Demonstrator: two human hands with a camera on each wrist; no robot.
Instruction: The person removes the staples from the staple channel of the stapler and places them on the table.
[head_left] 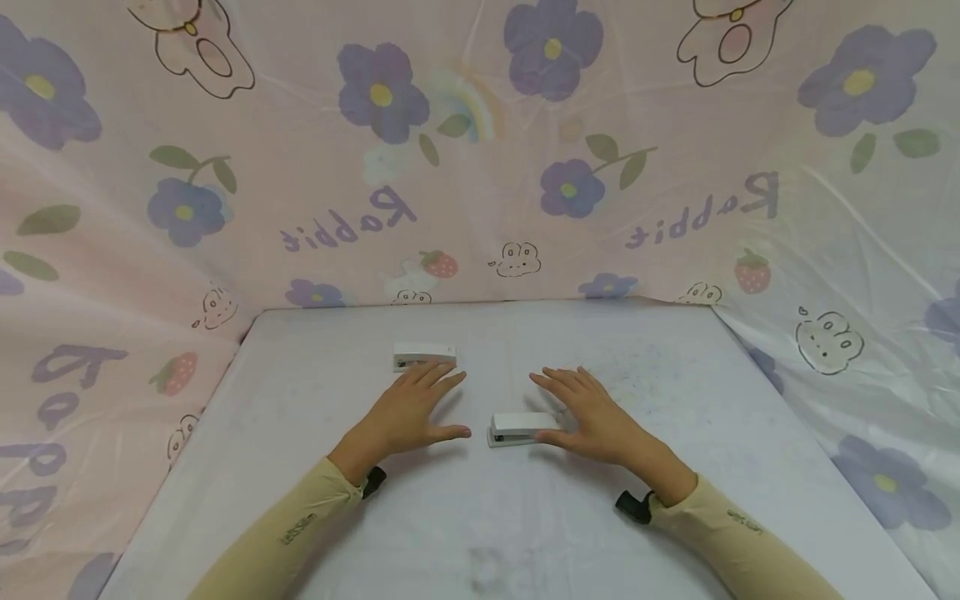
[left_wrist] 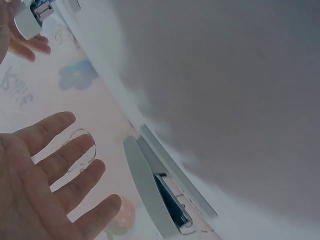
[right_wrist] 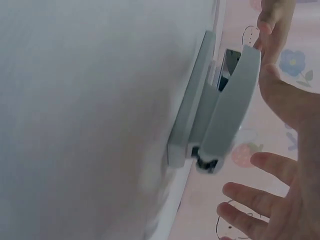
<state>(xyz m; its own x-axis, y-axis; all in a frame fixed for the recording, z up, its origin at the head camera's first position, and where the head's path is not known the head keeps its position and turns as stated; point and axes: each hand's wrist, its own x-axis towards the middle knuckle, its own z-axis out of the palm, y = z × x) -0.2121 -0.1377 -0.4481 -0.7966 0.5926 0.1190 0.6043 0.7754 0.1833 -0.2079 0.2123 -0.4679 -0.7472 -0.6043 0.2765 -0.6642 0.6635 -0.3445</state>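
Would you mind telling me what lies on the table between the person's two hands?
In the head view, the nearer white stapler lies between the left hand and the right hand, close by the right hand's thumb; otherwise bare table.

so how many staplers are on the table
2. The far stapler lies just beyond the left hand fingertips; the near stapler lies beside the right hand, at its thumb. None looks hidden.

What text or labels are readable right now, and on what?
"Rabbit", mirrored: on the cloth behind the table, twice, at and.
Large purple letters on the cloth's left side: cut off, unreadable.
Small print on the left sleeve and right sleeve: too small to read.
Far stapler and near stapler: no readable text.
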